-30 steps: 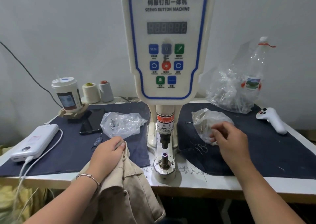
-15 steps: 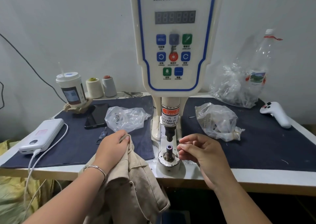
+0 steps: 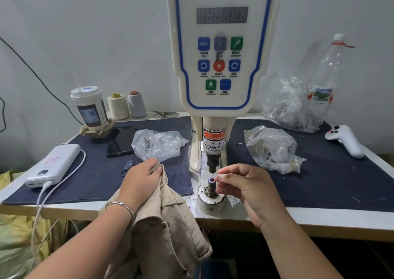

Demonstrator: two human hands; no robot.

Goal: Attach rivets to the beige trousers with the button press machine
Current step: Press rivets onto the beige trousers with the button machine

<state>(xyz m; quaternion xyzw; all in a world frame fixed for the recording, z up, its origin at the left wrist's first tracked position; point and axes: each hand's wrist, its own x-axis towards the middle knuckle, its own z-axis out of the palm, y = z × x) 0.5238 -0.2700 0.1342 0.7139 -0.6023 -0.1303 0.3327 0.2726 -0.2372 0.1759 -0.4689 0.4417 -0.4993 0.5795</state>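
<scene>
Left hand point(image 3: 142, 179) grips a bunched fold of the trousers point(image 3: 170, 231), fingers curled into the beige cloth at the table's point(image 3: 319, 219) front edge, just left of the press point(image 3: 220, 50). Most of the garment hangs off the edge, below the tabletop; a pocket flap shows low down. A thin bangle point(image 3: 120, 206) sits on that wrist.

Right hand point(image 3: 247, 190) held just right of the lower die point(image 3: 211, 183), thumb and forefinger drawn together at the post's tip. Likely pinching a rivet, but the piece is too small to make out; cannot tell if anything is held. Upper punch point(image 3: 213, 161) stands directly above the post, apart from it. Round die base point(image 3: 211, 203) sits on a ruled white plate.

Dark mat point(image 3: 96, 180) on each side of the press. Left side: clear bag point(image 3: 158, 143) with small metal parts, phone point(image 3: 121, 141), power bank point(image 3: 54, 164) with white cable, lidded cup point(image 3: 89, 108), two thread cones point(image 3: 126, 106). Right side: crumpled bag point(image 3: 271, 148) near the hand, a larger bag point(image 3: 294, 108) with a plastic bottle point(image 3: 328, 65) behind it, white controller point(image 3: 346, 140) at the far edge.
</scene>
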